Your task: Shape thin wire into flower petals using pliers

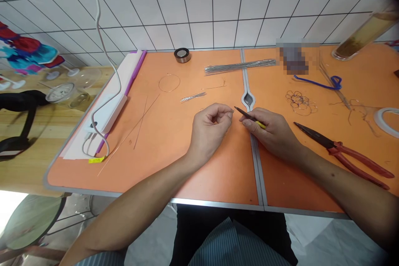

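A grey metal strip [258, 174], widening midway into an eye-shaped opening, divides an orange bench [218, 174] from far edge to near edge. Just left of this strip, the left hand [213, 124] has thumb and forefinger pressed together, pinching a tiny pale piece at their tips; it is too small to identify. The right hand [269, 131] lies just right of the strip, its thumb reaching over it, and grips a slim dark-pointed tool with a yellow handle [245, 113]. The tool slants across the strip, its point just beside the left fingertips, apart from them. Left of the strip, beyond the left hand, lies a short bundle of silver wire pieces [193, 97]; farther left are a thin wire ring [169, 92] and two fine crossed wires [142, 116]. A long bundle of straight silver wires [224, 67] crosses the strip's far end, with a round dark roll of tape [182, 55] to the left. Well left of the strip stands a long white block with purple trim [116, 110]. Right of the strip lie a flower-shaped tangle of thin wire [301, 100], a bent blue wire [318, 83] with a curled end, and, farther right, black-nosed pliers with red handles [358, 156], their jaws together.
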{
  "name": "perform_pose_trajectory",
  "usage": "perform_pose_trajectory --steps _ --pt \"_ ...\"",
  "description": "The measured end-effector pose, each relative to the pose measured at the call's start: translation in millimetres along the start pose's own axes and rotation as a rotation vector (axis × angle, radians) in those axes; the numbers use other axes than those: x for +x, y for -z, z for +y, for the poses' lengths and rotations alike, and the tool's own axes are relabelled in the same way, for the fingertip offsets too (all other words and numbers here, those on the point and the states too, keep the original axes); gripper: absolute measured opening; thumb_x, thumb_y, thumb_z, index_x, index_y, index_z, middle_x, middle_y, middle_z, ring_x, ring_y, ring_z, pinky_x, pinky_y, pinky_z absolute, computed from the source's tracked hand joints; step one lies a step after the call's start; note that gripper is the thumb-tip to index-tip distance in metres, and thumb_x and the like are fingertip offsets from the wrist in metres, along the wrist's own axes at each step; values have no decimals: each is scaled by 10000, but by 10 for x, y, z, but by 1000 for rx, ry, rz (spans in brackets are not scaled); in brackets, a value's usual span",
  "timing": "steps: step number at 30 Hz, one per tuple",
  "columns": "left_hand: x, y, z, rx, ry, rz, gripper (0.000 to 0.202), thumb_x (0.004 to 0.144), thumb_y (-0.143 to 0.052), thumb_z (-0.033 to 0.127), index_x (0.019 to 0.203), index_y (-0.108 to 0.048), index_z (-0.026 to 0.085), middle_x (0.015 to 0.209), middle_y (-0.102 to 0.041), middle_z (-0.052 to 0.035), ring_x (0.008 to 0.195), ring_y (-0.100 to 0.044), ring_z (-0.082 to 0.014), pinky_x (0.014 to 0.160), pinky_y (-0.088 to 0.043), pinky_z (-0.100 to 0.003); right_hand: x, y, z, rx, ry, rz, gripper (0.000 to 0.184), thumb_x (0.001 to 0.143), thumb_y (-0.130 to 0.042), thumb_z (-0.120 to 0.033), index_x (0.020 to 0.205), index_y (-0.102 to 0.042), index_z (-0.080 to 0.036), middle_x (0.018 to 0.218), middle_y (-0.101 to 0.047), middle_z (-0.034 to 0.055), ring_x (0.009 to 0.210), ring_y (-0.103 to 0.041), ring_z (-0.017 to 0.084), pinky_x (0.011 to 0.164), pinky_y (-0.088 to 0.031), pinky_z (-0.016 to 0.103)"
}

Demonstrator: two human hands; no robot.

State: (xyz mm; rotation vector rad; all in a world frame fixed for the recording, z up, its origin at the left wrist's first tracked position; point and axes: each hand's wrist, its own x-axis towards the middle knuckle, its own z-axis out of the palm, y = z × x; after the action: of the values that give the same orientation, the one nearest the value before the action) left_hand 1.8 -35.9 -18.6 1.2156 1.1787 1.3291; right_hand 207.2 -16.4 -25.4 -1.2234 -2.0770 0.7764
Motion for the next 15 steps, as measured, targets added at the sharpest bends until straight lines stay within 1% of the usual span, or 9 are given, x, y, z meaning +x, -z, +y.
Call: perform_pose_trajectory --steps 3,8,11,15 --pt "8 4 -4 -24 7 -9 57 872 -727 254 882 -760 209 702 -651 17 555 -516 -95 531 -434 -249 -4 -3 14 -25 50 -5 264 1105 -589 -411 1019 -757 -226 966 -748 62 885 -688 230 805 -488 360" --pt "9 7 -1 -44 -4 -20 50 880 -725 238 856 -752 204 701 -654 14 548 -518 -90 524 -425 -248 -4 -1 14 -40 56 -7 256 1108 -592 -396 1042 -761 -215 977 -744 59 896 -691 221 799 -479 349" --pt "8 0 -1 -72 5 -34 78 891 -722 249 836 -734 195 683 -643 17 525 -506 -83 502 -402 -243 -2 -1 21 -45 63 -2 256 1108 -596 -390 1046 -766 -208 942 -728 50 869 -681 211 775 -468 339" --pt "9 -7 -4 -107 35 -43 103 888 -732 267 829 -716 184 676 -636 19 502 -493 -77 471 -378 -234 -3 -7 32 -37 85 8 286 1105 -604 -416 1005 -764 -202 876 -696 38 811 -659 199 736 -453 331"
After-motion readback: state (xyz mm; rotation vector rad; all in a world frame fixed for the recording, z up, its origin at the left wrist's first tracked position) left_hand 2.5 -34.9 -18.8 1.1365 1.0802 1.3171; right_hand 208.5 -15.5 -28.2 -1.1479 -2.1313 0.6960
